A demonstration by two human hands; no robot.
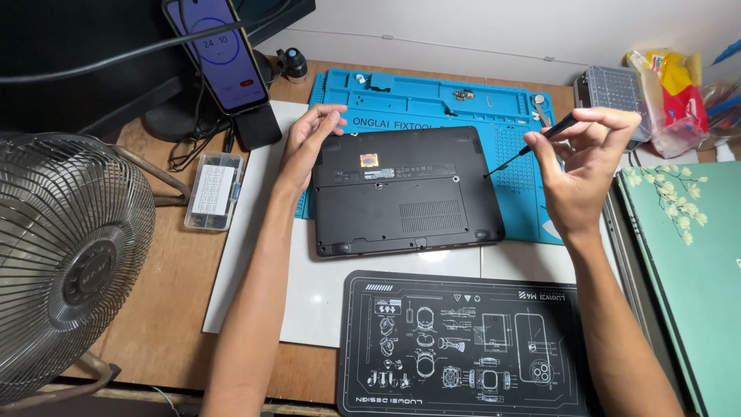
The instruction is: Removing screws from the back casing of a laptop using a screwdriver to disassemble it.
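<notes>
1. The desk is brown wood, with a fan at its left edge and a phone propped at the back
2. A blue mat lies at the back and a black mat with white drawings lies at the near edge
3. The laptop lies shut and bottom-up, mostly on the blue mat with its near edge on a white sheet; it looks like a stiff, fairly heavy slab with a matte shell that should not slip, best held by its two short sides
4. The right hand is raised over the laptop's right edge, wrist bent, its grip pinched shut on the screwdriver
5. The left hand rests at the laptop's far left corner, fingers loosely curled and holding nothing
6. The screwdriver looks thin, stiff and light, held near its top; its tip slants down to the shell's right rim, seemingly at a screw
7. A clear box of small parts sits left of the sheet
</notes>
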